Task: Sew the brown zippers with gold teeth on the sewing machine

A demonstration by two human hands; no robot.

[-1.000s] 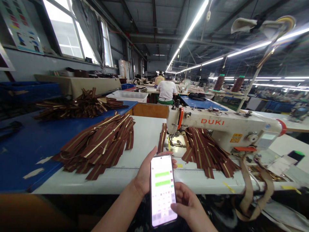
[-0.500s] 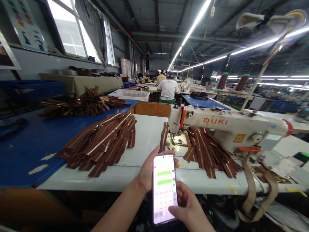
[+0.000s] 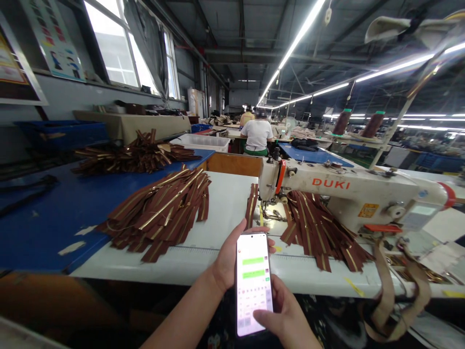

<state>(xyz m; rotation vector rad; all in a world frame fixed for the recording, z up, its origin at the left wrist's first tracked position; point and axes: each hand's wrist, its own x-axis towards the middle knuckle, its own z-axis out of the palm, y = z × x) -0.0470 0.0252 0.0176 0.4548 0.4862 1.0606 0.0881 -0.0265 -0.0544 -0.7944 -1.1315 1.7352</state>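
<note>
Sewing-floor light washes out your phone (image 3: 253,283), leaving its small text unreadable. Your left grip (image 3: 228,261) wraps it from behind, tilting the screen toward your eyes and leaving your right grip (image 3: 281,310) free; that one curls at the lower edge, one digit over the keys, contact unclear. Brown zippers (image 3: 160,213) lie heaped within reach on the bench (image 3: 225,203), beside the DUKI sewing machine (image 3: 348,194).

This is a garment factory floor: a DUKI industrial sewing machine (image 3: 337,194) at centre right, heaps of brown zippers (image 3: 156,213) on a white table (image 3: 225,203) at centre, thread cones (image 3: 342,122) at right, and rows of workstations (image 3: 312,155) under strip lights (image 3: 301,48) receding into the distance.
</note>
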